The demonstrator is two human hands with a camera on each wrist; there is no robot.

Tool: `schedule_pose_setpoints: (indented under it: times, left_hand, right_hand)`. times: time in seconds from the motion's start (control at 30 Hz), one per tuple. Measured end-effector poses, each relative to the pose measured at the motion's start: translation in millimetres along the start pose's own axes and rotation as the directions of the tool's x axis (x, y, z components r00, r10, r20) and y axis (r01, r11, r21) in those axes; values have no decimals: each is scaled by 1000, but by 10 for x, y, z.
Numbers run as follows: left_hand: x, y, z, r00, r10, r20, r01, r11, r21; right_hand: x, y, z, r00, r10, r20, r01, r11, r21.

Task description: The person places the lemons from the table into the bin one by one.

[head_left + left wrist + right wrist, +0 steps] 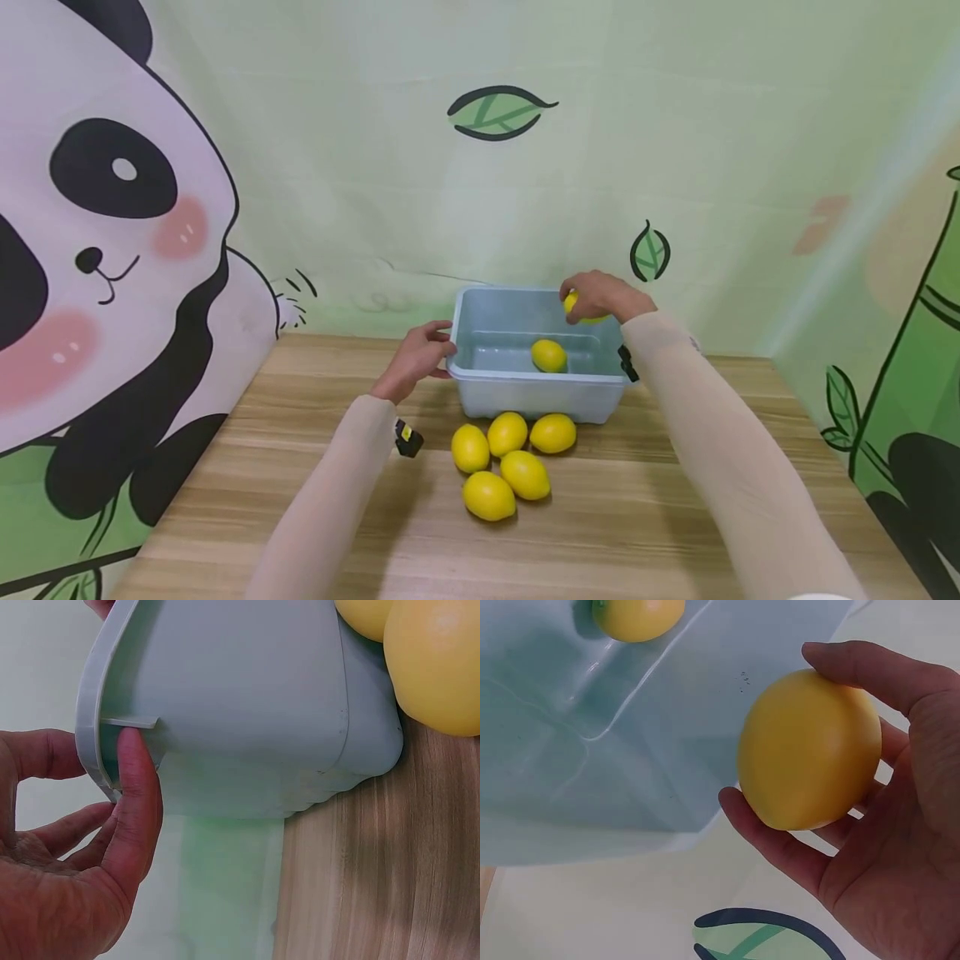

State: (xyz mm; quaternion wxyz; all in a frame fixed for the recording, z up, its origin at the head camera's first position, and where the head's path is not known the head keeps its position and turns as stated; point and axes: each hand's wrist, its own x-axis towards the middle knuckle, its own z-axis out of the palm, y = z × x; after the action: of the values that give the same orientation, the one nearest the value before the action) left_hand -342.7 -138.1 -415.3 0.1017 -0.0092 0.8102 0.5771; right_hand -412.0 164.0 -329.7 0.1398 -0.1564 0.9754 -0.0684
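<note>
A light blue plastic bin stands on the wooden table. My left hand grips its left rim, and in the left wrist view the fingers curl round that rim. Over the bin's back right part, my right hand holds a lemon between thumb and fingers. Another lemon lies on the bin's floor. Several lemons sit on the table close to the bin's front, among them a front one and a right one.
The wooden table runs up to a pale green wall cloth just behind the bin. A printed panda fills the cloth's left side. Small black devices are on both wrists, such as the left one.
</note>
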Motion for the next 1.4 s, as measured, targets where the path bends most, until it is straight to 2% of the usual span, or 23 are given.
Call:
schedule_pose_setpoints:
  times: [0.33,0.7,1.03,1.4]
  left_hand:
    - [-2,15,7,1000,6,2,-6,1000,-5]
    - [-18,25,6,1000,6,15,-6,1000,-18]
    - [-17,1,10,1000,23,16,-22,999,-29]
    - [5,-9,23,1000,11,1,-11,1000,-19]
  right_hand:
    - [7,16,-32,1000,0,16,0,1000,11]
    - [-111,-97,-121,998,-39,-45,37,998,-40]
    - [-388,-243,-135,982,-110,-151,95,990,-104]
    - [-745,-416,-78,958,-175,-228,149,981,-126]
